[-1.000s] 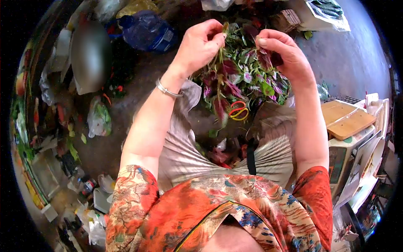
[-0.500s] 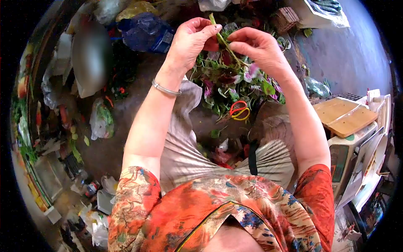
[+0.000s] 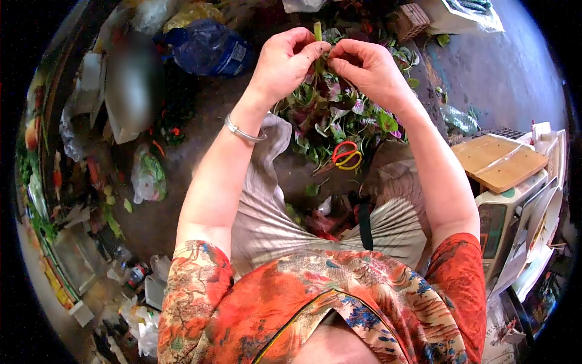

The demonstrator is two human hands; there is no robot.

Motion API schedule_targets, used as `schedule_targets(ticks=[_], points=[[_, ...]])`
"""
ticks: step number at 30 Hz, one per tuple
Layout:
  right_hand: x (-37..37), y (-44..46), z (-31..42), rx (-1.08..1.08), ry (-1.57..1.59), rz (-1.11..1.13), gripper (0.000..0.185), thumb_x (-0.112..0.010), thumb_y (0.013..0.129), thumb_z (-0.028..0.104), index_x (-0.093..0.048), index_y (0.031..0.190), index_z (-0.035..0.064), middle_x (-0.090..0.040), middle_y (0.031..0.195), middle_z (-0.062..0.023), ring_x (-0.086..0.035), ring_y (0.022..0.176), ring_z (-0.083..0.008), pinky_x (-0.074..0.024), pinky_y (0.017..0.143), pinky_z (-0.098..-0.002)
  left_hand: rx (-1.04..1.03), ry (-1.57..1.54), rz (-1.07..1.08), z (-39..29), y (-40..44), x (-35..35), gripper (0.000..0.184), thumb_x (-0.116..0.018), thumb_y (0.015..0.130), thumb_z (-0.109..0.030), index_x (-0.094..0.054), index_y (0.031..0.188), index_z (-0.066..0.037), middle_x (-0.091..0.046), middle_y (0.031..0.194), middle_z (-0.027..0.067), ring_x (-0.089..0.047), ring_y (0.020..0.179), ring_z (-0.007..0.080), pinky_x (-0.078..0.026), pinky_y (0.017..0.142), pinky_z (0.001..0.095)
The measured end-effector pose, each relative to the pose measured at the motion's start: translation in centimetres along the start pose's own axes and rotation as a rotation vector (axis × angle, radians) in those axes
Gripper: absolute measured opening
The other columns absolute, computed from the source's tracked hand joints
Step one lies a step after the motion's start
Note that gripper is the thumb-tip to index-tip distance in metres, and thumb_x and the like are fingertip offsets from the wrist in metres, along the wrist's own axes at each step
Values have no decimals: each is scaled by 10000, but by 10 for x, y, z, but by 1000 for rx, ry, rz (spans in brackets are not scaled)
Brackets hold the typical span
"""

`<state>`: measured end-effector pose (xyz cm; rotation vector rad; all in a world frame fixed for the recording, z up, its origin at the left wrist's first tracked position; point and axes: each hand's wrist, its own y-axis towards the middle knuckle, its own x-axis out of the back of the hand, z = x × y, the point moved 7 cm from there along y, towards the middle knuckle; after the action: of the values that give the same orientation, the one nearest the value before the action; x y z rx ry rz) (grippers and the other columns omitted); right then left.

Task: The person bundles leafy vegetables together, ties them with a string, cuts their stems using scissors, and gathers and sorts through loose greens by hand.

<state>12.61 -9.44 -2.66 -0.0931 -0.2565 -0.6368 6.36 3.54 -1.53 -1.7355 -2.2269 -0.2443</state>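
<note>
Item: one large blue plastic bottle point(image 3: 212, 51), pale label showing. Item: one crumpled yellow bag point(image 3: 194, 17) beyond it. Item: one reddish grooved block point(image 3: 409, 23), beside a white box point(image 3: 454, 25) with dark green contents. Item, across the floor from me: one wooden board point(image 3: 521, 165), atop a pale casing point(image 3: 512, 197). Item: one clear bag point(image 3: 147, 176), something green inside.

Premises: apparently a cluttered produce stall or shop.
Noted: leafy greens point(image 3: 339, 124) heaped on the floor point(image 3: 176, 209), a clear bag point(image 3: 140, 191) of vegetables point(image 3: 156, 174), a white box point(image 3: 454, 23) of dark-green produce point(image 3: 476, 5), loose plastic bags point(image 3: 143, 326).
</note>
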Motion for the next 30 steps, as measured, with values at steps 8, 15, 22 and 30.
schedule_targets(ticks=[8,15,22,30], points=[[1,0,9,64,-199,11,153,-586,881,115,-599,953,-19,-535,746,36,-452,701,-33,-406,613,-212,-339,419,-168,-28,-8,-1,155,-674,837,-119,-596,817,14,-593,670,85,-522,588,113,-435,547,271],[1,3,0,-3,1,48,218,-615,797,194,-626,886,-5,-594,703,-89,-525,647,-138,-451,618,-309,-481,581,-391,-44,-13,3,183,-712,799,-136,-602,812,9,-592,674,127,-564,573,183,-452,540,295],[-33,-23,-2,-225,26,425,150,-623,846,128,-607,892,-13,-589,723,-3,-549,680,-64,-447,615,-223,-230,-273,-510,-6,1,74,175,-651,890,-163,-622,820,-5,-607,704,-19,-533,630,55,-465,543,232],[31,-6,-21,-279,1,60,246,-591,871,213,-655,997,12,-687,864,-80,-644,792,-147,-511,725,-292,-5,-675,-576,12,-9,105,143,-645,888,-180,-604,880,-44,-624,766,25,-632,668,164,-547,610,321]])
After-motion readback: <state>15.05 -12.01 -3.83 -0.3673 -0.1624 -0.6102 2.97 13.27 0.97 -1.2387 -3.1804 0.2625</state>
